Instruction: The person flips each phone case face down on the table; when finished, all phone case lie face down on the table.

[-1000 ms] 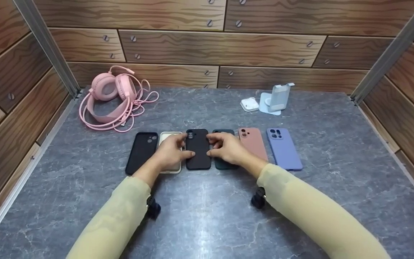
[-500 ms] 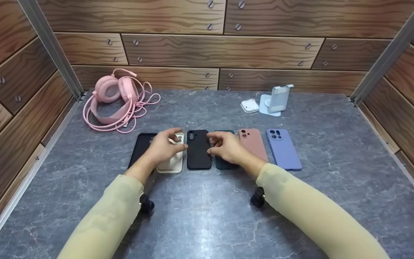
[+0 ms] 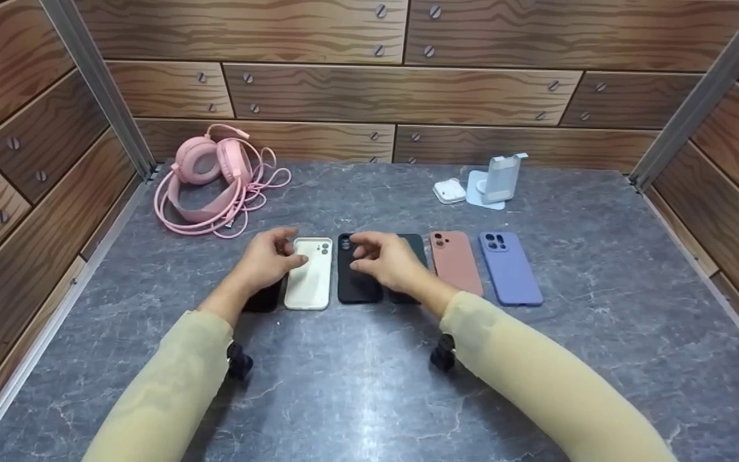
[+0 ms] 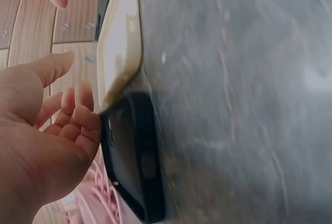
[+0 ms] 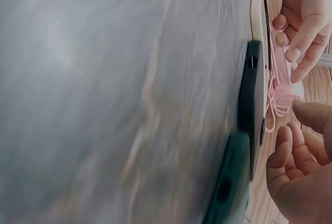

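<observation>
Your left grip [image 3: 265, 262] is loosely curved over the left black case [image 3: 265, 299], pinching nothing; you can't tell whether fingertips brush its rim. Your right grip [image 3: 394, 264], thumb and fingers apart, hangs over the middle black case [image 3: 359, 289] and the green case [image 3: 416, 247], holding neither. Both join the white case [image 3: 310, 277], pink case [image 3: 457, 260] and purple case [image 3: 512, 271] in a row parallel to the table's [image 3: 356, 385] far edge, left black case nearest the left edge. The gaps likely leave each case separate and easy to reach. The left wrist view reveals the left black case's hollow side, mostly covered from the head; the right wrist view adds an opening in the green case's end. Only the head view shows the purple case.
</observation>
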Available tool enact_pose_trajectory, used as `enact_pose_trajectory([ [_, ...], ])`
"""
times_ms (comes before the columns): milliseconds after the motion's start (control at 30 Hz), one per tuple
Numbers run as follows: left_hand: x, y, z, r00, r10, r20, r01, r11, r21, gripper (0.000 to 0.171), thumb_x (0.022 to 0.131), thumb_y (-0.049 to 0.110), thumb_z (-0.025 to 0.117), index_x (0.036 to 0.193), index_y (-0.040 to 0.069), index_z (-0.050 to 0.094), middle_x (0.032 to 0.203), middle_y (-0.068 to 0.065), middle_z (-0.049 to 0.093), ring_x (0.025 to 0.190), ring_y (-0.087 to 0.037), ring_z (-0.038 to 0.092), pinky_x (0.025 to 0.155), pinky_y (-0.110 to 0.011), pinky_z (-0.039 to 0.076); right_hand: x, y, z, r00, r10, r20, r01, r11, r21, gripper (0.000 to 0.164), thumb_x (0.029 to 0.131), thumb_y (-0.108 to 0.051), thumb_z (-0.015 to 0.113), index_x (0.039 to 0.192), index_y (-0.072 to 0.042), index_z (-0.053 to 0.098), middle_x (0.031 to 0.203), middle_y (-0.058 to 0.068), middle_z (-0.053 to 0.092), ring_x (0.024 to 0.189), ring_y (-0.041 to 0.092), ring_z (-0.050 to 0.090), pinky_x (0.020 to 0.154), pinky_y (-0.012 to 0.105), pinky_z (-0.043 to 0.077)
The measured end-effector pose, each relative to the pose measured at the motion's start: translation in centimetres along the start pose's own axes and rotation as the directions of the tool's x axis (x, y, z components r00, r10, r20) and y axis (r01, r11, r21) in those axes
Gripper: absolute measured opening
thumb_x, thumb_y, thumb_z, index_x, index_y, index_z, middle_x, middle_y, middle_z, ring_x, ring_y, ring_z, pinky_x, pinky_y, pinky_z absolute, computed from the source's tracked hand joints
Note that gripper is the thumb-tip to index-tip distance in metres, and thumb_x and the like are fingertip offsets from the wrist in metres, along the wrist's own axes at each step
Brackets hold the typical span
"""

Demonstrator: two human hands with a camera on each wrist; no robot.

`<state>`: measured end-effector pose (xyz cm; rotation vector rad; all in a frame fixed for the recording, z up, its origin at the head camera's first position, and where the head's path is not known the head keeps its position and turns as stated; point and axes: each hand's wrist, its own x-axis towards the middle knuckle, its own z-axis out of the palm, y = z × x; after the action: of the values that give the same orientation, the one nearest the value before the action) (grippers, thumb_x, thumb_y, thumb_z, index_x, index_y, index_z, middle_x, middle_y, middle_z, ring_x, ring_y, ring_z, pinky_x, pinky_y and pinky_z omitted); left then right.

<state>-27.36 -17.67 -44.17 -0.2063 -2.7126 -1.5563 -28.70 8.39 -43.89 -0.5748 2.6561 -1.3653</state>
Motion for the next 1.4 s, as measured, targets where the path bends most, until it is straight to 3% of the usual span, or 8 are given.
enact_pose_trajectory([
  [200, 0.1, -1.1, 0.0, 1.0, -0.004, 0.017, 0.005, 1.0, -0.002, 0.057, 0.088, -0.002, 0.078, 0.139, -0.016, 0.058, 0.086, -0.005, 0.061, 0.076, -0.015, 0.055, 0.067, -0.021, 0.046, 0.6, -1.0, 1.5, 0.998, 0.029, 0.05, -0.03, 1.0, 0.005, 0.049, 0.095, -0.009, 0.08, 0.142, -0.003, 0.067, 0.106, 0.003, 0.075, 0.1, 0.02, 0.07, 0.089, 0.035, 0.057],
  [400, 0.1, -1.8, 0.4, 0.999, -0.015, 0.052, 0.012, 0.998, 0.065, 0.055, 0.088, 0.003, 0.08, 0.138, -0.011, 0.062, 0.088, -0.006, 0.062, 0.079, -0.018, 0.056, 0.072, -0.027, 0.046, 1.2, -1.5, 2.3, 0.992, 0.054, 0.11, -0.059, 0.998, 0.035, 0.05, 0.096, -0.009, 0.079, 0.144, -0.004, 0.065, 0.107, 0.004, 0.073, 0.099, 0.02, 0.069, 0.086, 0.033, 0.057],
  [533, 0.2, -2.1, 0.4, 0.998, -0.01, 0.063, 0.004, 0.996, 0.085, 0.057, 0.088, 0.003, 0.08, 0.14, -0.011, 0.061, 0.091, -0.008, 0.06, 0.081, -0.019, 0.055, 0.074, -0.029, 0.046, 1.4, -1.3, 2.8, 0.988, 0.077, 0.133, -0.076, 0.997, -0.008, 0.051, 0.094, -0.01, 0.082, 0.143, -0.006, 0.067, 0.108, 0.004, 0.072, 0.096, 0.018, 0.068, 0.085, 0.031, 0.056],
  [900, 0.2, -2.5, -0.2, 0.998, -0.042, 0.052, 0.038, 0.995, 0.091, 0.061, 0.088, 0.007, 0.084, 0.144, -0.003, 0.061, 0.095, -0.008, 0.055, 0.084, -0.021, 0.052, 0.075, -0.032, 0.045, 1.7, -1.3, 3.3, 0.987, 0.043, 0.153, -0.024, 0.992, -0.12, 0.053, 0.093, -0.017, 0.085, 0.143, -0.008, 0.068, 0.11, 0.005, 0.065, 0.092, 0.017, 0.062, 0.085, 0.032, 0.054],
  [1400, 0.0, -3.0, -0.2, 0.995, -0.078, 0.058, 0.075, 0.995, 0.059, 0.06, 0.087, 0.006, 0.084, 0.143, -0.001, 0.063, 0.094, -0.007, 0.053, 0.082, -0.021, 0.051, 0.074, -0.032, 0.043, 1.8, -0.7, 3.8, 0.987, 0.013, 0.163, 0.01, 0.99, -0.142, 0.05, 0.092, -0.019, 0.085, 0.139, -0.007, 0.071, 0.11, 0.005, 0.067, 0.092, 0.015, 0.063, 0.086, 0.032, 0.054],
])
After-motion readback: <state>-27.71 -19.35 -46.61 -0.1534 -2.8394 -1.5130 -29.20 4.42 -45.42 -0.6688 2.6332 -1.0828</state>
